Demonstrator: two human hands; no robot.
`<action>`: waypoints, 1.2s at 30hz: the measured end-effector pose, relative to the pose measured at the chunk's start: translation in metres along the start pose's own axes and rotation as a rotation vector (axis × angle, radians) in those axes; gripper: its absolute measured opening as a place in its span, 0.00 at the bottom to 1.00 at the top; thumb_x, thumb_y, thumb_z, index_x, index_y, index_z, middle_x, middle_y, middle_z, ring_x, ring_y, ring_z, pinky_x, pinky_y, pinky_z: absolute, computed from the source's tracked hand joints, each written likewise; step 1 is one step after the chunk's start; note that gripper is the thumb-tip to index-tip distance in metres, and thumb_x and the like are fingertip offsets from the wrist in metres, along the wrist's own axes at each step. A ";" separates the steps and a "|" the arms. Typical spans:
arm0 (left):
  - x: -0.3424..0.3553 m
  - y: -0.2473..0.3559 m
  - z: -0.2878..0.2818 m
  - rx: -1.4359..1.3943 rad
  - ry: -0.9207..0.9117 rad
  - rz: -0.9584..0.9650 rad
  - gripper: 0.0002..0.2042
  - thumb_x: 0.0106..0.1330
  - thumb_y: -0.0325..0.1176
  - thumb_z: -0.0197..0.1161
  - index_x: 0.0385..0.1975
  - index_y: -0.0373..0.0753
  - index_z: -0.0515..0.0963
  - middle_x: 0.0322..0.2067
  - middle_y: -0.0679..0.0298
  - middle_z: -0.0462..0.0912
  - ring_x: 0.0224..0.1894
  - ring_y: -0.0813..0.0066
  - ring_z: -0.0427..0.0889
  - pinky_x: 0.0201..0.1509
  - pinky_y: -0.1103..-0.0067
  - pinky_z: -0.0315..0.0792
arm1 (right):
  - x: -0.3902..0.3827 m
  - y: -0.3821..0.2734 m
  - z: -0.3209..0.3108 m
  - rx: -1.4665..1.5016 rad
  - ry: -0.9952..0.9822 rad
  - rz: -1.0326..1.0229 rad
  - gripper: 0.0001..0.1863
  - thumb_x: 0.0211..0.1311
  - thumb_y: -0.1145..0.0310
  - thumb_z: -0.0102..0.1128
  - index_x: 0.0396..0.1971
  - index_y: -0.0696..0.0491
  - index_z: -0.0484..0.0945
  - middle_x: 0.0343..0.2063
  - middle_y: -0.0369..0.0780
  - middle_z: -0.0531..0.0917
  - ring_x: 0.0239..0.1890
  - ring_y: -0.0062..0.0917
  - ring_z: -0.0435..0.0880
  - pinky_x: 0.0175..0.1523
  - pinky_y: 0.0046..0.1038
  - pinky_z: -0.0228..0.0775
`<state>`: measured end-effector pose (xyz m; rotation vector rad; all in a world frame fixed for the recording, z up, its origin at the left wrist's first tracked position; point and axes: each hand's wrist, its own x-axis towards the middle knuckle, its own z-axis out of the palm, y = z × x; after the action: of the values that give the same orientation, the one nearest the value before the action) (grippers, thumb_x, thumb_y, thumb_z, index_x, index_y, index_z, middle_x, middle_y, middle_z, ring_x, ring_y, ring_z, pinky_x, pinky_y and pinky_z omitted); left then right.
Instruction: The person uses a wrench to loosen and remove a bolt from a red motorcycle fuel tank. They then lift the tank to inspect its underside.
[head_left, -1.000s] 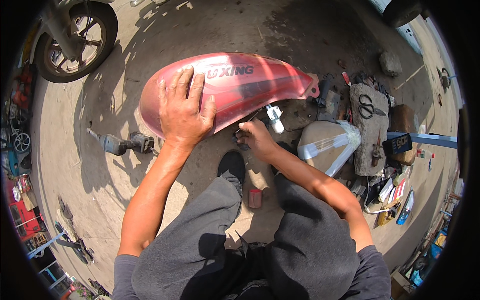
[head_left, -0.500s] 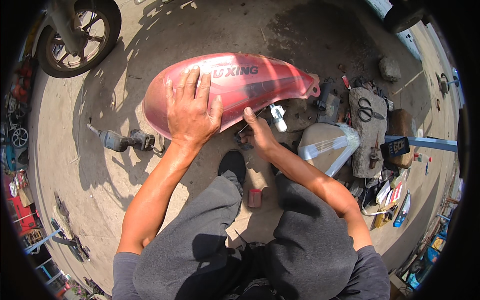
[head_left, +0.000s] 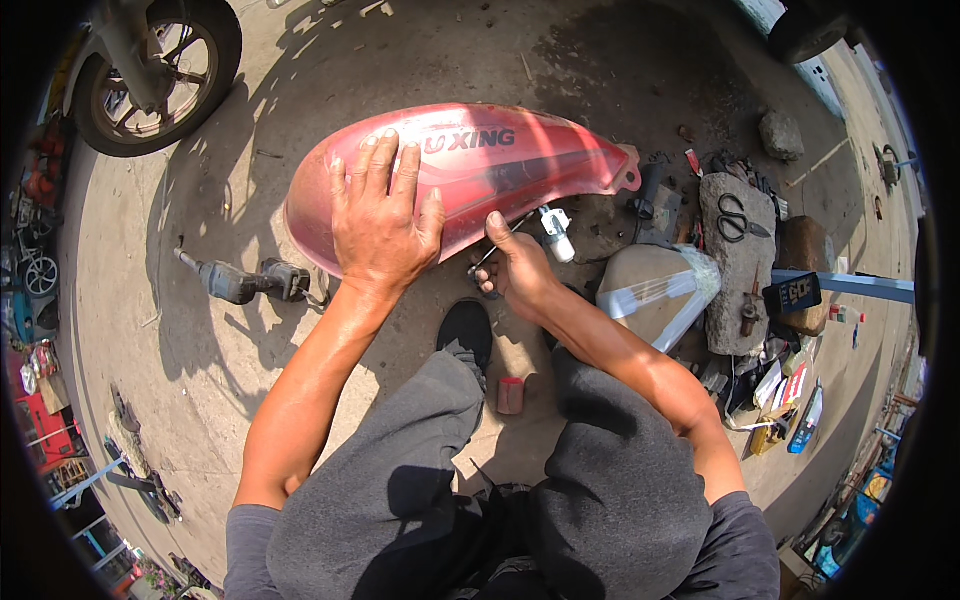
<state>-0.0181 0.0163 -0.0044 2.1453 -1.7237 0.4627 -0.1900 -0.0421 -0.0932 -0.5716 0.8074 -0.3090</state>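
A faded red motorcycle fuel tank lies on the concrete, its narrow end to the right. My left hand rests flat on its left part, fingers spread. Close to the tank's lower edge, my right hand is closed round a slim metal rod-like tool, its thumb pointing up; the tool's exact kind and its far end cannot be made out. Just right of that hand, a silver-and-white fuel tap shows beside the tank's underside.
A power tool lies at left, below a motorcycle wheel. On the right are a partly taped tan panel, a stone slab bearing scissors, and a loose rock. A red cup stands between my feet.
The fingers of my right hand have shifted slightly, and the slim metal tool shows more clearly at a changed tilt. My left hand and the tank stay nearly still.
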 end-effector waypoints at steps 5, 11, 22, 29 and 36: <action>0.000 0.000 -0.001 0.003 -0.008 0.000 0.26 0.56 0.39 0.61 0.57 0.38 0.75 0.59 0.54 0.72 0.63 0.55 0.68 0.70 0.54 0.54 | -0.004 -0.005 0.004 0.060 -0.008 0.051 0.26 0.63 0.40 0.58 0.36 0.52 0.71 0.25 0.36 0.74 0.21 0.19 0.70 0.24 0.22 0.61; 0.000 0.000 -0.001 0.010 -0.013 -0.001 0.26 0.56 0.39 0.61 0.57 0.38 0.75 0.59 0.54 0.72 0.64 0.55 0.68 0.70 0.55 0.54 | -0.005 -0.007 0.006 0.130 0.010 0.095 0.22 0.66 0.44 0.58 0.34 0.50 0.67 0.25 0.35 0.73 0.21 0.19 0.68 0.24 0.21 0.60; 0.001 0.001 -0.002 0.009 -0.014 0.000 0.26 0.56 0.39 0.62 0.56 0.37 0.75 0.59 0.54 0.73 0.64 0.55 0.68 0.70 0.54 0.54 | -0.014 -0.015 0.014 0.140 0.047 0.134 0.20 0.68 0.45 0.53 0.32 0.47 0.66 0.24 0.33 0.71 0.22 0.18 0.65 0.25 0.21 0.57; 0.001 0.000 0.000 0.007 -0.008 0.002 0.26 0.56 0.39 0.62 0.56 0.37 0.76 0.59 0.54 0.73 0.63 0.55 0.69 0.70 0.54 0.54 | -0.015 -0.016 0.015 0.162 0.042 0.140 0.19 0.68 0.46 0.54 0.31 0.47 0.65 0.24 0.33 0.71 0.22 0.18 0.65 0.25 0.20 0.57; 0.006 0.001 -0.002 -0.062 -0.007 -0.030 0.25 0.56 0.38 0.63 0.55 0.39 0.76 0.57 0.56 0.74 0.62 0.57 0.70 0.70 0.55 0.55 | -0.012 -0.015 0.013 0.170 0.069 0.105 0.19 0.69 0.48 0.56 0.31 0.48 0.65 0.22 0.33 0.73 0.19 0.16 0.66 0.22 0.19 0.59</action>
<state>-0.0175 0.0116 0.0000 2.1288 -1.6848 0.3892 -0.1892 -0.0436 -0.0703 -0.3596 0.8655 -0.2991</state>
